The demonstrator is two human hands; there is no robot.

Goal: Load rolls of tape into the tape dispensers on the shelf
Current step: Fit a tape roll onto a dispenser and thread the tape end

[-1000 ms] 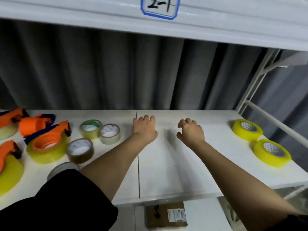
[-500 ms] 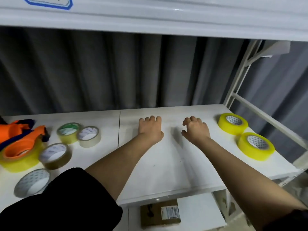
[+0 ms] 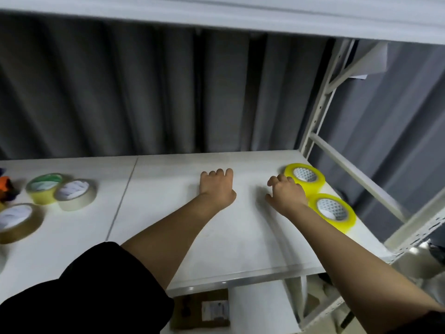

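Yellow tape is now right by the right hand. A second ago that hand was in the middle of the white shelf, well apart from the two yellow rolls. Now it has slid over toward 3 o'clock. Its fingers look like they reach the edge of the far yellow roll, and its wrist is just beside the near yellow roll. The fingers are bent a little but they hold nothing yet.

The left hand has stayed put near the middle, lying on the shelf with nothing in it. The two hands are apart.

The view has turned toward 3 o'clock too. So the orange dispensers have slipped almost out of sight at 9 o'clock; only a small bit shows. Three other rolls sit there: a green-cored roll, a pale roll and a brown roll.

I think the person is about to pick up a yellow roll. Then it has to travel all the way back to 9 o'clock to go in a dispenser.
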